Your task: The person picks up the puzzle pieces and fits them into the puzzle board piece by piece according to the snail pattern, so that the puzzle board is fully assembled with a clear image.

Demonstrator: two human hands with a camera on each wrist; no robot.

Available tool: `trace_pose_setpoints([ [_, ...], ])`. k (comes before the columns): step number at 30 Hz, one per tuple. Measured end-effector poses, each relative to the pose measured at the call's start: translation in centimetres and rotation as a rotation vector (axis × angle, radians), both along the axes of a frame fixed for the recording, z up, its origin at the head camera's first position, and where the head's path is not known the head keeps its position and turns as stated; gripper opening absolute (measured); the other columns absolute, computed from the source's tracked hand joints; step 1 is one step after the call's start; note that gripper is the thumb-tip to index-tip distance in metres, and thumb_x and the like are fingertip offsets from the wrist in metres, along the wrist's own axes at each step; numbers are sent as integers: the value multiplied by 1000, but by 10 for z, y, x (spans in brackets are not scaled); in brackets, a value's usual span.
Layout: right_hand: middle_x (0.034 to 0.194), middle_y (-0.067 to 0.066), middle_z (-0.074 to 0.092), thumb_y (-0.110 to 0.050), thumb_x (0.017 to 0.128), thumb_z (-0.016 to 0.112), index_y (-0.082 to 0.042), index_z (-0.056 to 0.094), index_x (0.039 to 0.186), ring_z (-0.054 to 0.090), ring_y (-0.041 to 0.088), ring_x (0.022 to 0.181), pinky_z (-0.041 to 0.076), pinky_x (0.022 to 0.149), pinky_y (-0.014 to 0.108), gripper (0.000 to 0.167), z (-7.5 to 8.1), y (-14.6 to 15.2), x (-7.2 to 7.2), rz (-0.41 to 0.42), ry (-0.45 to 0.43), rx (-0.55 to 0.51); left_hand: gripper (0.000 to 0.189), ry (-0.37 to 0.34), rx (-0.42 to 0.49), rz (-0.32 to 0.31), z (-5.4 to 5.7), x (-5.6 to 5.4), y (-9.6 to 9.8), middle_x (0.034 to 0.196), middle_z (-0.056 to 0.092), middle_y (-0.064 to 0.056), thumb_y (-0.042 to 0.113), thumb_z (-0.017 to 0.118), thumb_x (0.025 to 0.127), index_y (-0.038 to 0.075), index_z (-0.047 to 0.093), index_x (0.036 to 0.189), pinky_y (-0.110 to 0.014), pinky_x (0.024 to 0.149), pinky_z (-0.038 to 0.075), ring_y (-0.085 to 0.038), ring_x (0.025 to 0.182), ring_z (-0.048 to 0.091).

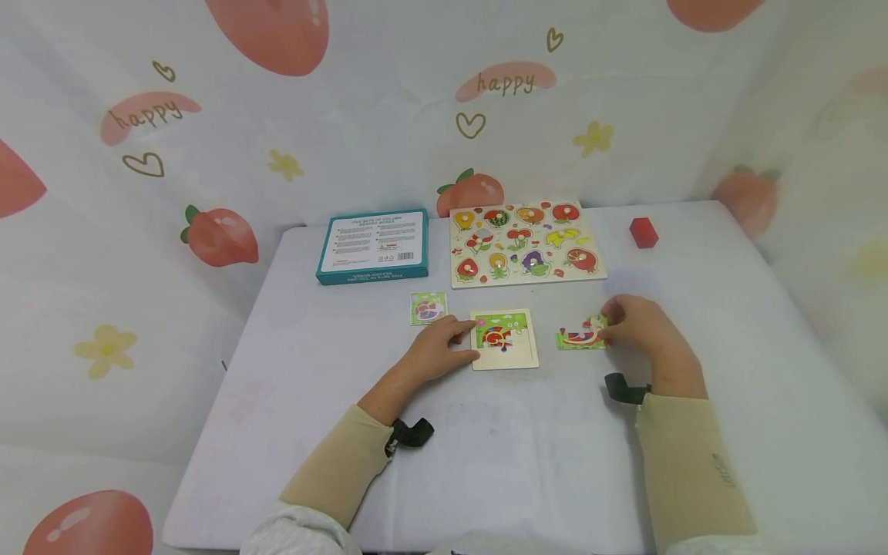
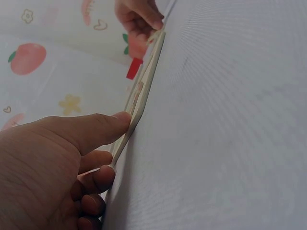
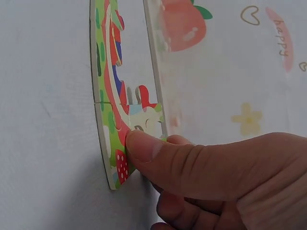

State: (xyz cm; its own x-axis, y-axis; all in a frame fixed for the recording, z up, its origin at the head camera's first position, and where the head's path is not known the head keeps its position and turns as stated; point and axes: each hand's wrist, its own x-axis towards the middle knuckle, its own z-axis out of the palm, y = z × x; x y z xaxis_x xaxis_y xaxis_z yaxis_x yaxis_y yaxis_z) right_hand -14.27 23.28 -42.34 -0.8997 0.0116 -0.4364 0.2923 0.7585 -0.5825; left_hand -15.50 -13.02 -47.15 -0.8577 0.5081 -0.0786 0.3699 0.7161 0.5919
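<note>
My left hand (image 1: 432, 351) holds the left side of a small wooden jigsaw tray (image 1: 505, 364), the thumb (image 2: 103, 129) at its edge. Pieces with green ground and a red round pattern fill the tray's upper left part; bare wood shows elsewhere. To the right of the tray lie joined jigsaw pieces (image 1: 579, 341) in green, red and white. My right hand (image 1: 641, 327) pinches the piece at their right end, which has a pale face and a red dotted patch (image 3: 123, 165). Its thumb lies on top; the fingers behind are partly hidden.
A small picture card (image 1: 426, 306) lies behind the left hand. Farther back are a teal-edged flat box (image 1: 375, 247) and a wooden fruit peg board (image 1: 527, 284). A red block (image 1: 644, 233) stands at the back right of the white table (image 1: 499, 462).
</note>
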Motion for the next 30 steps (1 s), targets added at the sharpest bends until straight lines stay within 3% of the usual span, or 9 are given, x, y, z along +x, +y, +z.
trace_pose_setpoints([
  [8, 117, 22, 56, -22, 90, 81, 3, 58, 125, 49, 39, 109, 48, 94, 52, 48, -8, 8, -4, -20, -14, -41, 59, 2, 3, -5, -1, 0, 0, 91, 49, 0, 30, 80, 91, 14, 61, 144, -31, 73, 37, -16, 87, 47],
  [16, 115, 19, 57, -27, 93, 78, 1, 59, 125, 48, 37, 109, 48, 87, 46, 47, -3, 8, -4, -28, 29, -35, 59, 4, 10, -6, -1, -1, 0, 90, 49, 0, 30, 80, 91, 13, 61, 144, -31, 73, 37, -16, 87, 47],
  [30, 120, 18, 53, -29, 95, 73, -4, 56, 132, 44, 36, 110, 47, 81, 44, 48, 30, 1, 4, -3, 173, -47, 56, 13, 2, -10, -2, -2, 0, 88, 48, 0, 30, 80, 91, 13, 63, 141, -30, 71, 36, -15, 83, 45],
])
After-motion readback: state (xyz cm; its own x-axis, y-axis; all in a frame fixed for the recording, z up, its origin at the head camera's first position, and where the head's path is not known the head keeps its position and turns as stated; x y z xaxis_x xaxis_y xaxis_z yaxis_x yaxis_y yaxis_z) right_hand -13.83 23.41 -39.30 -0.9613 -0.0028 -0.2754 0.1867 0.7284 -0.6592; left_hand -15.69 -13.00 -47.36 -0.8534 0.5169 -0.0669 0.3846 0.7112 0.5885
